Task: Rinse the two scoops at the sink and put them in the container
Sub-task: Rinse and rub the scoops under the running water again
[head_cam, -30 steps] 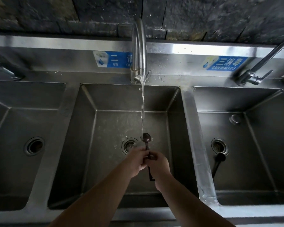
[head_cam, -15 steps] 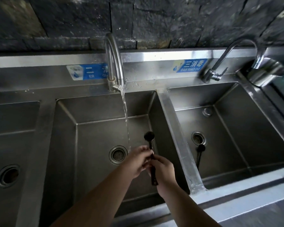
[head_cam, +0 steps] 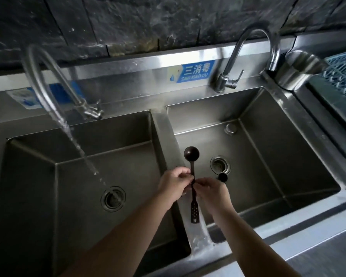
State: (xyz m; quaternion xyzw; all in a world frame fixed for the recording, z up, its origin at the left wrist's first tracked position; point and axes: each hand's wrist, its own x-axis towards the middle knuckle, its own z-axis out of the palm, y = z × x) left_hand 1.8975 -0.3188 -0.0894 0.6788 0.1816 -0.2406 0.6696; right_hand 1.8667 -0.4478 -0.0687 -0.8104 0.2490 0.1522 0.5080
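Observation:
A dark long-handled scoop [head_cam: 192, 168] stands upright over the ridge between two steel basins, bowl up, perforated handle end down. My left hand [head_cam: 175, 185] and my right hand [head_cam: 212, 191] both pinch its handle at mid-length. A second dark scoop [head_cam: 222, 177] lies in the right basin [head_cam: 278, 156] near its drain, mostly hidden behind my right hand. Water runs from the blurred tap [head_cam: 48, 80] into the left basin [head_cam: 88, 176], away from the held scoop. A round steel container [head_cam: 300, 70] stands at the back right on the counter.
A second tap [head_cam: 230, 80] curves over the right basin, shut off. A blue plastic rack [head_cam: 344, 76] sits at the far right beside the steel container. A blue label [head_cam: 192, 73] is stuck on the splashback. The front steel rim [head_cam: 288, 242] runs below my arms.
My hands have carried the scoop rightward out of the water stream, from over the left basin to above the dividing ridge. My view has swung right, bringing the steel container and rack into sight.

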